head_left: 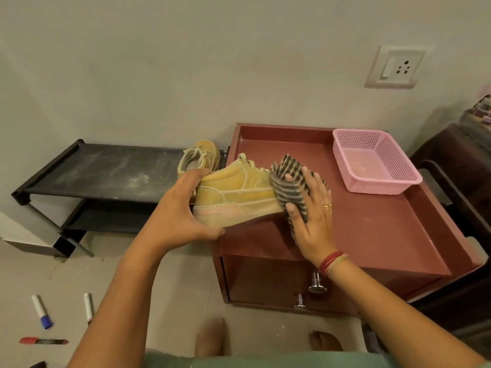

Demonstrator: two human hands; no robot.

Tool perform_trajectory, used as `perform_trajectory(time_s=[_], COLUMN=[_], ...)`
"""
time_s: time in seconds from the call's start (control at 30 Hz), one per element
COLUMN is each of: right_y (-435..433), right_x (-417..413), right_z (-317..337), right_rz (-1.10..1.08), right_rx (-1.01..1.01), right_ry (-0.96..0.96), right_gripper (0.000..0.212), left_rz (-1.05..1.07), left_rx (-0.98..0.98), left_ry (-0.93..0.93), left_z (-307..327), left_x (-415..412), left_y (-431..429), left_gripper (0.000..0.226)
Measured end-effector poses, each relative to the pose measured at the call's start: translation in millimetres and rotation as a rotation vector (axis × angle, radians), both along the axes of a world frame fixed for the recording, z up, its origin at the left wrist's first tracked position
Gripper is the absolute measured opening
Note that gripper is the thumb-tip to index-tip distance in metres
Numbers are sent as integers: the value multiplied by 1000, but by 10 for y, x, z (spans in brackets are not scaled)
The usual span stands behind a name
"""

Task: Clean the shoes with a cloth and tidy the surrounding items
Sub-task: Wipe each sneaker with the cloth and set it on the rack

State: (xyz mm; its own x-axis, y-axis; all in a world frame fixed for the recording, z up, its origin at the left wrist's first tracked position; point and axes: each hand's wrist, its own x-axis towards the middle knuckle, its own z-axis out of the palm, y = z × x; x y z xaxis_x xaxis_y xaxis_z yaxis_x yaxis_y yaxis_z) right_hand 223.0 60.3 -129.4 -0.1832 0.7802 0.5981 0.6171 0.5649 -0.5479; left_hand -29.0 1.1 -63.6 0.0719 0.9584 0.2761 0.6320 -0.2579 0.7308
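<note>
1. Green garment (265,361) at the bottom edge, two feet (210,338) just beyond it on the floor.
2. Both arms reach forward, and the shoe (239,200) sits right between the hands, tilted, over the front left corner of the cabinet (372,229).
3. Left hand (183,208) grips the heel end, fingers curled round the back and under the sole.
4. Right hand (313,208) lies flat with fingers spread, pressing the striped cloth (289,181) over the toe.
5. Second shoe (198,158) rests behind, on the right end of the dusty black rack (106,171), touching neither hand.
6. Pink basket (372,160) stands on the cabinet's far right, well apart from the cloth.
7. Down on the floor to the left lie three markers: a blue-capped marker (42,312), a white one (88,306) and a red one (43,341).
</note>
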Motion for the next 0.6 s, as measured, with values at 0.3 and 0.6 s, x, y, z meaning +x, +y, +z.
perform_trajectory(time_s=[0.3,0.6], right_y=[320,359], right_x=[163,501], right_z=[178,627], right_rz=[-58,-195], right_rx=[-402,-158], right_ry=[604,369], right_gripper=[30,31], left_rz=[32,20], left_rx=[-72,-157], left_ry=[-126,-210], left_z=[-31,-56], left_x=[-49,-69], left_y=[23,-26], left_gripper=[93,99])
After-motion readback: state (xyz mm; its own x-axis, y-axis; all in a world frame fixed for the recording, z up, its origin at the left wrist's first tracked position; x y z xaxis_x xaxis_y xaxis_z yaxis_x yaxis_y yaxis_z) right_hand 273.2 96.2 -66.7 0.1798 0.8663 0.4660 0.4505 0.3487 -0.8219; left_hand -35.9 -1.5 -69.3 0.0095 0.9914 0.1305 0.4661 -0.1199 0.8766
